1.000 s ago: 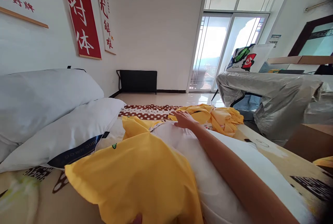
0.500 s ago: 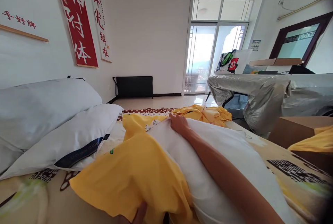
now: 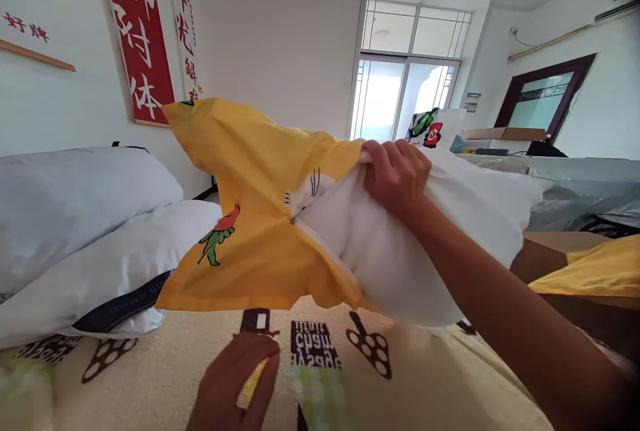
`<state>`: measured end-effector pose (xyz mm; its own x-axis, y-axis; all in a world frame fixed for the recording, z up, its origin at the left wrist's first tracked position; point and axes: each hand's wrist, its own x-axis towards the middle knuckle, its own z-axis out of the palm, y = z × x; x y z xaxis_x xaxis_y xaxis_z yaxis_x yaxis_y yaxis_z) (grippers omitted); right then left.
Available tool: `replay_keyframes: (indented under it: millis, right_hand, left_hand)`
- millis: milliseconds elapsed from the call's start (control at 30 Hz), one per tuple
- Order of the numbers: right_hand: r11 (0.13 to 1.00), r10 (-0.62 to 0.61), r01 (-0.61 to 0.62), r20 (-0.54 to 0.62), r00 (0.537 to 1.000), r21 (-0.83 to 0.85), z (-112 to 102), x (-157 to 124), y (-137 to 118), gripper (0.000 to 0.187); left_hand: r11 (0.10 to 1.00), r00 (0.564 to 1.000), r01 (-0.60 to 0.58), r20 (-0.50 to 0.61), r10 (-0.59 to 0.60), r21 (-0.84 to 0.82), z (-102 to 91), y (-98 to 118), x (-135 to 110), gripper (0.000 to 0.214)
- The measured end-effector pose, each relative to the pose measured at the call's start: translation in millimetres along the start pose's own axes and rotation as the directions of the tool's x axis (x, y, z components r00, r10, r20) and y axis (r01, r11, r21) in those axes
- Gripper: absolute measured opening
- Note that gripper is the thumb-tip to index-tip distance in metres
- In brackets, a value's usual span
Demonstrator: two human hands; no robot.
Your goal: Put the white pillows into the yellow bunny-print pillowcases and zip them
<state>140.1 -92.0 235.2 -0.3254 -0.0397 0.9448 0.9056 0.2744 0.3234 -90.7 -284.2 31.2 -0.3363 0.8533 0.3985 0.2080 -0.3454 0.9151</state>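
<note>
With right hand (image 3: 397, 174), clamps white pillow (image 3: 465, 224) at mouth of yellow case (image 3: 265, 164), holding both up over cream blanket (image 3: 165, 377) printed with brown motifs (image 3: 371, 352). With left hand (image 3: 237, 377), hovers lower, curled, apart from case; cannot tell if closed on anything. To the left: other pillows (image 3: 85, 184), overlapping, near wall (image 3: 55, 107) with red scroll (image 3: 137, 44). Beyond: glass door (image 3: 380, 97), plastic-covered table (image 3: 575, 177). To the right: carton (image 3: 543, 254) with yellow cloth (image 3: 595, 269).

cover (image 3: 260, 197) is showing yellow, red-green bird print | held pillow (image 3: 400, 264) is showing white | blanket (image 3: 370, 397) is showing cream, dark-brown dotted motifs | scroll (image 3: 137, 37) is showing red, white characters
</note>
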Motion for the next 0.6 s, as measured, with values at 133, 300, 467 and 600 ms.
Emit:
replay_keyframes:
  millis: [133,300,467,600]
  right_hand:
    - [0.995,-0.053,0.044,0.105,0.993,0.089,-17,-46,-13,0.027]
    - [0.919,-0.326,0.191,0.394,0.859,0.345,-24,-114,-40,0.024]
    - [0.889,-0.31,0.097,0.433,0.846,0.448,-22,-100,-50,0.019]
    - [0.793,-0.262,-0.186,0.601,0.755,0.58,-29,-65,-48,0.037]
  left_hand:
    - [0.947,0.845,-0.271,-0.429,0.319,0.17,-31.7,8,71,0.056]
    - [0.982,0.97,-0.112,-0.234,0.074,-0.154,-58.3,-15,137,0.061]
    - [0.983,0.991,-0.035,-0.131,0.011,-0.183,-50.3,-3,160,0.052]
    - [0.951,0.939,-0.21,-0.317,0.132,-0.227,-42.2,8,174,0.042]
